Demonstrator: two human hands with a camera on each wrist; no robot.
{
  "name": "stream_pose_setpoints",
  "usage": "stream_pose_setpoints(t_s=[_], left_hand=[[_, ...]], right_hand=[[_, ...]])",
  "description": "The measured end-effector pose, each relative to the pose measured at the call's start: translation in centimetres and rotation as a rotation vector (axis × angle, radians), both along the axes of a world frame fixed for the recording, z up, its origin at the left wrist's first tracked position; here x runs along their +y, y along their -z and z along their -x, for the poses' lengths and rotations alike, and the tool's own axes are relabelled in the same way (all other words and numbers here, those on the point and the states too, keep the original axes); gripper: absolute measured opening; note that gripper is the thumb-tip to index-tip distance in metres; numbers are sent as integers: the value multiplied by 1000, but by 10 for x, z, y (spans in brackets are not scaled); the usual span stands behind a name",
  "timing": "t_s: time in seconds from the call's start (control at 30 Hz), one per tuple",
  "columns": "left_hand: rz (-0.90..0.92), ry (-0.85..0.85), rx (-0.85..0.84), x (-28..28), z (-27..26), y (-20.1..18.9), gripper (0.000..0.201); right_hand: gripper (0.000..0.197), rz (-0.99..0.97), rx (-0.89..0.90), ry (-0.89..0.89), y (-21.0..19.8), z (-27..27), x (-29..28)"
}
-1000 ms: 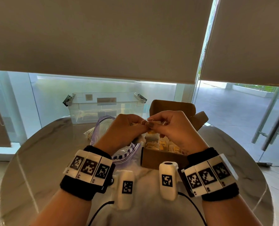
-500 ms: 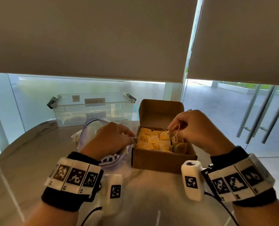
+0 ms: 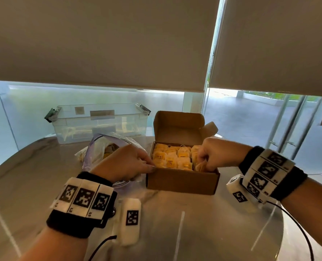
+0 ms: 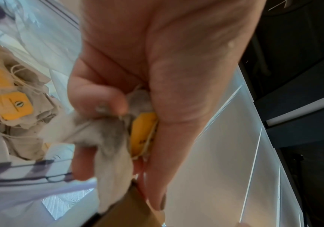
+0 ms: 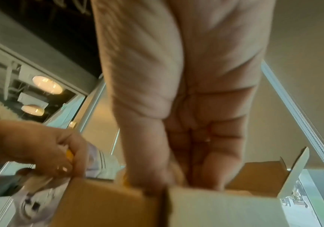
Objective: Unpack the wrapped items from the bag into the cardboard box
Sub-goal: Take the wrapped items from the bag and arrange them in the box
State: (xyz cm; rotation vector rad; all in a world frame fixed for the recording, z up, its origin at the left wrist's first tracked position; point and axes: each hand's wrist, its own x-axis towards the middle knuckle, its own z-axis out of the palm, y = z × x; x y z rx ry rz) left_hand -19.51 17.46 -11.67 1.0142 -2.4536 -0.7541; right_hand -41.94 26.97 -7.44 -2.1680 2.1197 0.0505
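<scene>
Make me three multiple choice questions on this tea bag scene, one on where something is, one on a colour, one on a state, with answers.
1. Where does the clear storage bin stand?
A. behind the plastic bag, at the table's far edge
B. inside the cardboard box
C. on the floor

2. What colour are the tags on the tea bags in the cardboard box?
A. blue
B. yellow
C. red

3. What is the left hand doing?
A. lying flat and open on the table
B. pinching a tea bag with a yellow tag
C. closing the box lid

Answers: 1 A, the head view shows it behind the bag. 2 B, yellow tags fill the box. 3 B, the left wrist view shows thumb and fingers closed on it.
</scene>
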Motion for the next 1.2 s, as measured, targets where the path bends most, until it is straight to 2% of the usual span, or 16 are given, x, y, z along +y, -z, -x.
stream_pose_setpoints(t_s=[0.07,0.2,0.33,0.43,0.53,0.7,0.8,0.9,1.0,1.2], left_hand=[[-7,11,-5,0,0,1,3],[-17,31,7,1,0,1,7],[-21,26,8,2,-1,0,7],[-35,20,18,3,-1,-1,6],[-48,8,31,4,-1,-1,6],[-67,14,36,4,0,-2,4],[-62,18,29,4,1,-2,6],[-72,17,36,4,0,-2,5],[-78,13,48,4,0,-1,7],[-74,16,49,5,1,-2,6]], right_hand=[[12,-84,110,19,5,-3,-7],[22,-168,156,44,19,-1,-20],[15,27,185,138,25,3,-23],[24,174,207,218,28,7,-26],[16,156,127,252,32,11,-27],[18,167,56,242,31,15,-21],[24,95,44,239,28,14,-15],[15,8,101,233,27,10,-14],[20,-42,125,221,27,6,-16],[19,-41,212,281,31,7,-22]])
